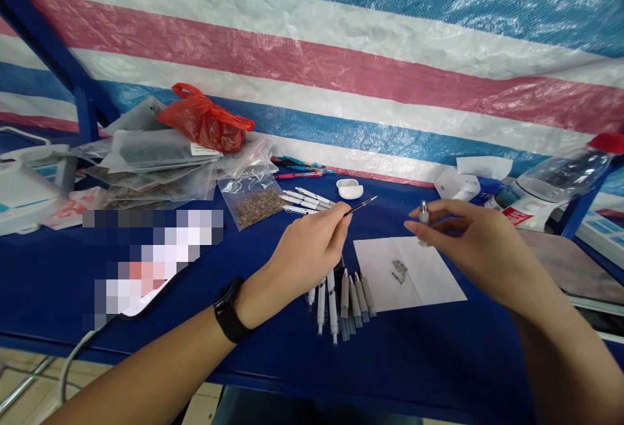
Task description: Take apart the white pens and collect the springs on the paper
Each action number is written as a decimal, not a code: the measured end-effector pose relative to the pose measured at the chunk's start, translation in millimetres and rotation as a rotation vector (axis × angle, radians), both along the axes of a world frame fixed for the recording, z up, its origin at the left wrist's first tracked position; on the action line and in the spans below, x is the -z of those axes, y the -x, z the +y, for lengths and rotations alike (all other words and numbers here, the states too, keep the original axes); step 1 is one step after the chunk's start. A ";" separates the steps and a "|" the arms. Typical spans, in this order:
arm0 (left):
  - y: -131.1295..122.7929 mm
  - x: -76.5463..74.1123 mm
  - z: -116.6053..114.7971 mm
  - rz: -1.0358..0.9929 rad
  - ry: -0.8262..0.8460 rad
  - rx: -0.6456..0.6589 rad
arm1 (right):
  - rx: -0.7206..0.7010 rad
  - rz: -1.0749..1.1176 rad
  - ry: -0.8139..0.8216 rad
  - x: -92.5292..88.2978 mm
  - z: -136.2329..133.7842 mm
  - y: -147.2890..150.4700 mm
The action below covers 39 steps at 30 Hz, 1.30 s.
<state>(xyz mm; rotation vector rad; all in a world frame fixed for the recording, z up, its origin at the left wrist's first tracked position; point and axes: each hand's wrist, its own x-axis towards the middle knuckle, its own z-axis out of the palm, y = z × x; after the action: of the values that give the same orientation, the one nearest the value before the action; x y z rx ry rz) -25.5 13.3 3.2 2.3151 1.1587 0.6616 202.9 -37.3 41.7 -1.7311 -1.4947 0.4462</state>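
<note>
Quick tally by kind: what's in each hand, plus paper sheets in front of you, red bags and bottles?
Refill, in left hand: 1
Tip, in right hand: 1
Sheet: 1
Red bag: 1
Bottle: 1
Total: 5

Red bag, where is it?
In the head view, the red bag sits at the back left of the table, atop a pile of clear packets.
</note>
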 end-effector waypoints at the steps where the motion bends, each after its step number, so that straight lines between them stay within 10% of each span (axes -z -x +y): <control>1: -0.4 0.4 -0.3 -0.010 0.005 0.005 | -0.031 0.159 -0.014 -0.8 3.5 5.1; 7: -2.9 4.4 0.9 -0.076 0.070 0.045 | -0.093 0.876 -0.003 20.4 21.7 50.7; 14: -5.5 9.0 0.7 -0.116 0.118 0.095 | -0.042 0.923 -0.094 43.3 25.1 59.9; 22: 24.2 -10.6 15.2 0.121 0.058 0.289 | 0.093 0.815 -0.366 21.6 24.2 39.0; 29: 39.2 -7.9 32.4 0.351 -0.025 0.037 | -0.180 0.550 0.094 36.3 10.1 55.9; 39: 29.3 -6.7 25.4 0.460 0.066 0.023 | -0.301 0.448 0.339 35.1 10.4 59.7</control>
<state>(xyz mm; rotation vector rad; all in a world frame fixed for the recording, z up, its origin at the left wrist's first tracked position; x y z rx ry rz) -54.9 38.7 9.9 2.4904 1.3179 0.0736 143.2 -26.9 6.6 -1.5130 -1.4003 1.2186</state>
